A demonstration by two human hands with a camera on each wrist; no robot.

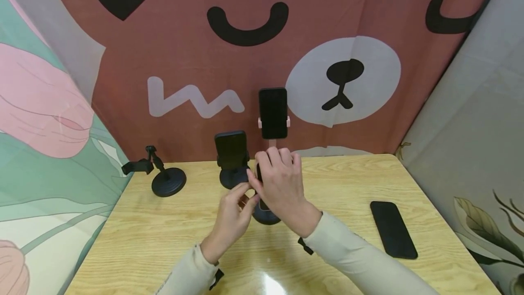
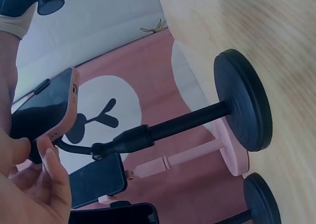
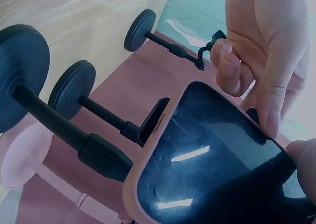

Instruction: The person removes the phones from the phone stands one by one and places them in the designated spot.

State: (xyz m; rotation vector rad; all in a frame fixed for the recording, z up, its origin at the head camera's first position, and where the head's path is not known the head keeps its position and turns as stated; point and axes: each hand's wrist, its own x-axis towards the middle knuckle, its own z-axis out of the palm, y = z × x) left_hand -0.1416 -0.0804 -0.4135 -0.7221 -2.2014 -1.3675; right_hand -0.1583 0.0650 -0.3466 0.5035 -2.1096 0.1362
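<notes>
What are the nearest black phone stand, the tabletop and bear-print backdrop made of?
Nearest black phone stand: probably satin plastic, evenly colored with soft highlights; some parts could be metal. Tabletop: wood or wood-look laminate, glossy, showing grain and a bright reflection. Bear-print backdrop: likely matte fabric, with visible creases.

The head view looks forward and down from above the table (image 1: 327,185), over the left hand (image 1: 233,215) and right hand (image 1: 280,179) to the far edge and bear curtain (image 1: 245,67); it is the widest and farthest back. The left wrist view sits close, turned sideways so the tabletop lies at right, and faces the far right corner. The right wrist view is nearest, almost upon the phone (image 3: 197,135), tilted with the tabletop at upper left, facing the far left corner. Both wrist views share the phone, black stand (image 2: 187,121) and pink stand (image 2: 197,152).
</notes>
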